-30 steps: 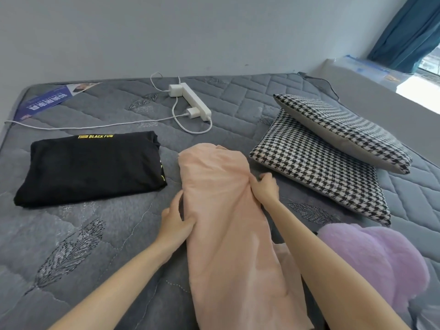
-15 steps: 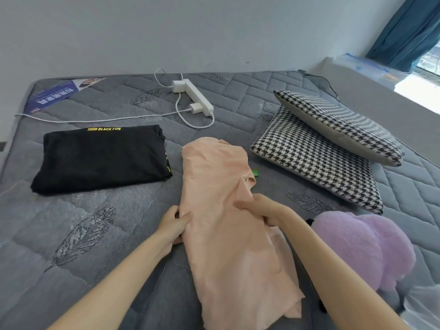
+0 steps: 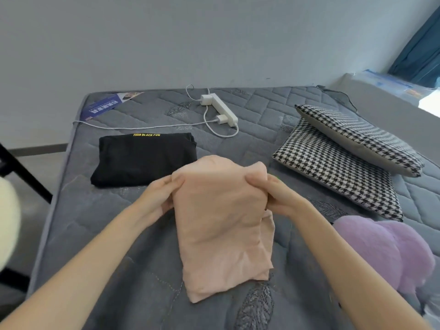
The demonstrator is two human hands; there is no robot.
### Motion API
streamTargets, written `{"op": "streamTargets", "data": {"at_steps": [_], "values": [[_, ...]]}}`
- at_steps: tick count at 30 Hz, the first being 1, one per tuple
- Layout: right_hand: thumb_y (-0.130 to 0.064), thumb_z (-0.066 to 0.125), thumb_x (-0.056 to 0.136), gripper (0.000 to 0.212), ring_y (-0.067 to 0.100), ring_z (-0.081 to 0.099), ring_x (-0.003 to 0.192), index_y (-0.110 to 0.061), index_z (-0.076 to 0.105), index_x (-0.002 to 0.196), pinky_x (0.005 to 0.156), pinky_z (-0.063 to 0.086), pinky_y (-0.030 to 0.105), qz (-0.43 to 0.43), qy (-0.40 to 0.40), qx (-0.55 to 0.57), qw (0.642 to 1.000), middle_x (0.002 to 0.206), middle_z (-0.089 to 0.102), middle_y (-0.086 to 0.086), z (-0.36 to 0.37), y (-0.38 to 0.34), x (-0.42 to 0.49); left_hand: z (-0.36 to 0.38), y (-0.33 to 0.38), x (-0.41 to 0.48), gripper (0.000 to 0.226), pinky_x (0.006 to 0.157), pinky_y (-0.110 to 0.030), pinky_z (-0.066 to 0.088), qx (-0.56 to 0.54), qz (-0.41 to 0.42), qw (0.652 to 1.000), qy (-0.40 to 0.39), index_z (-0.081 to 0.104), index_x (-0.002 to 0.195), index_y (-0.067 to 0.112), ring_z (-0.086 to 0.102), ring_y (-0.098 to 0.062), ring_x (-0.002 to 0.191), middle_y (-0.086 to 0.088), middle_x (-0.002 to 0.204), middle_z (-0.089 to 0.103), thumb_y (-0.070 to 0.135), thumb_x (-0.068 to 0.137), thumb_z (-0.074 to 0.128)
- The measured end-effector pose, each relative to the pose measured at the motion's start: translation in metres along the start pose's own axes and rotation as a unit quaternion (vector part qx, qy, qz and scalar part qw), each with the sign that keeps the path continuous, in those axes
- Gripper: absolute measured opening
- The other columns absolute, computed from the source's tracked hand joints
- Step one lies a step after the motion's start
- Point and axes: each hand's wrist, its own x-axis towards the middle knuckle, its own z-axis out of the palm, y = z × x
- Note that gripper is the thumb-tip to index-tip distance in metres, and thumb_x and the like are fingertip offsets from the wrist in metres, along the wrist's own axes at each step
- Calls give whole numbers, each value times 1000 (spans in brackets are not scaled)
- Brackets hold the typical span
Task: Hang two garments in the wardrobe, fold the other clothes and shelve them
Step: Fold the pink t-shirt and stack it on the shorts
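Hands at work: left hand (image 3: 159, 198) and right hand (image 3: 276, 196) pinch the far edge of a peach garment (image 3: 221, 229) over the mattress (image 3: 119, 246); soft, light cloth, likely best gripped at the corners.

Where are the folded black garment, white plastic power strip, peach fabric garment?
Folded black garment (image 3: 145, 160): head view, top face centre.
White plastic power strip (image 3: 225, 110): head view, bar middle.
Peach fabric garment (image 3: 219, 222): head view, front panel.

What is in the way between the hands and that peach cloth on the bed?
Nothing visible. The left hand and the right hand pinch the peach cloth by its two upper corners. The wardrobe is out of view, so that path cannot be judged.
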Motion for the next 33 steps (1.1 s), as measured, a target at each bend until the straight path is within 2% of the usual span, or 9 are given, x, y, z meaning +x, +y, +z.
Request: {"op": "streamTargets", "data": {"at_steps": [6, 10, 14, 17, 19, 22, 26, 30, 33], "values": [[-43, 76, 74, 45, 29, 59, 93, -10, 68, 104, 80, 41, 46, -184, 80, -92, 975, 104, 67, 19, 51, -78, -23, -14, 90, -21, 15, 106, -38, 40, 157, 268, 948, 73, 65, 102, 32, 49, -20, 123, -3, 137, 51, 27, 89, 64], [-41, 75, 78, 32, 17, 53, 67, -11, 66, 85, 56, 37, 32, -301, 139, -159, 930, 76, 59, 7, 92, -129, -39, -28, 143, -66, 33, 86, -19, 50, 140, 367, 919, 41, 63, 111, 34, 59, -6, 111, 17, 112, 67, 31, 78, 71], [-43, 78, 70, 54, 13, 48, 61, 7, 60, 79, 48, 34, 22, -382, 154, -173, 895, 70, 48, 8, 119, -155, -64, -43, 172, -111, 28, 88, -21, 50, 180, 445, 877, 24, 59, 106, 39, 61, -7, 108, 16, 107, 67, 28, 82, 68], [-33, 80, 75, 39, 1, 46, 70, -1, 60, 64, 49, 34, 6, -442, 182, -177, 860, 79, 46, -2, 133, -153, -83, -48, 176, -139, 26, 77, -16, 52, 182, 465, 866, 4, 56, 109, 37, 64, -5, 102, 18, 105, 67, 28, 86, 64], [-38, 77, 76, 32, -6, 41, 89, -9, 68, 67, 65, 35, 1, -469, 220, -213, 829, 101, 43, -10, 139, -147, -93, -50, 172, -154, 23, 72, -15, 52, 178, 465, 867, 6, 55, 109, 39, 64, -2, 96, 20, 102, 67, 34, 88, 63], [-38, 66, 87, 8, -17, 44, 101, -32, 72, 89, 84, 37, 4, -472, 191, -228, 830, 132, 38, -15, 148, -130, -104, -54, 158, -166, 20, 68, -14, 51, 155, 439, 885, 21, 57, 107, 39, 63, 0, 91, 20, 99, 66, 41, 88, 58], [-37, 53, 94, 17, -11, 59, 84, -35, 70, 92, 71, 45, 9, -400, 129, -178, 890, 92, 68, -22, 158, -97, -90, -68, 126, -152, 19, 65, -13, 51, 106, 268, 958, 10, 55, 110, 35, 66, 3, 86, 19, 98, 69, 37, 91, 57], [-31, 53, 92, 18, 14, 58, 88, -24, 66, 101, 72, 47, 24, -102, 71, -269, 955, 102, 68, -1, 147, -35, -32, -90, 68, -118, 44, 70, -29, 52, 104, 17, 994, 28, 46, 132, 20, 64, -17, 92, -3, 112, 65, 27, 91, 60], [-18, 52, 92, 13, 21, 56, 75, -10, 61, 98, 65, 46, 29, 15, 54, -312, 948, 92, 59, 11, 136, 19, 5, -99, 10, -101, 73, 86, -38, 49, 126, -62, 987, 78, 25, 149, 26, 56, -26, 114, -6, 139, 49, 20, 89, 66]]}}
